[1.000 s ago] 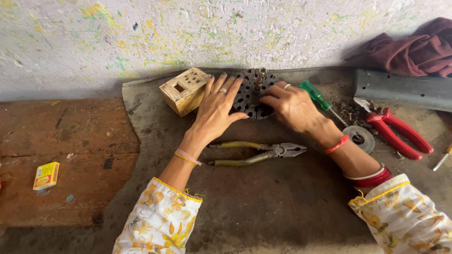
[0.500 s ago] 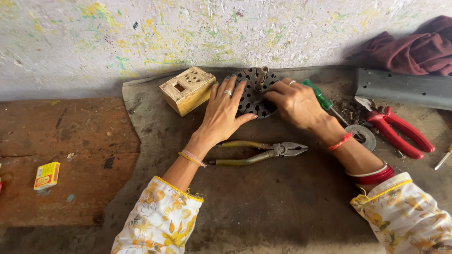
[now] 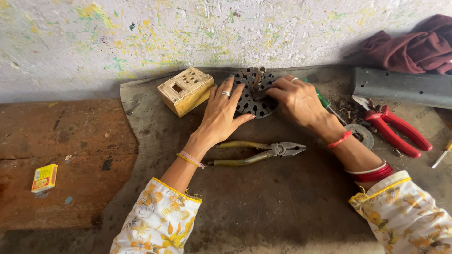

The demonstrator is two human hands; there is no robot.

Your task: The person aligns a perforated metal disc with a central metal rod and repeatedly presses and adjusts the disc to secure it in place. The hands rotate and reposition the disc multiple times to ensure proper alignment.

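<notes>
Under both hands [image 3: 263, 106], slotted metal disc [image 3: 249, 101]

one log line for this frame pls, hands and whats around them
left hand flat on slotted round metal part | right hand pinching at its centre | pliers lying nearer | wooden box left of part

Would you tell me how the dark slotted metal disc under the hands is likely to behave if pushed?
The slotted disc looks like thick metal, so probably stiff and heavy for its size. Lying flat on the worn mat, it should slide rather than roll. The left hand rests on its edge, likely steadying it.
</notes>
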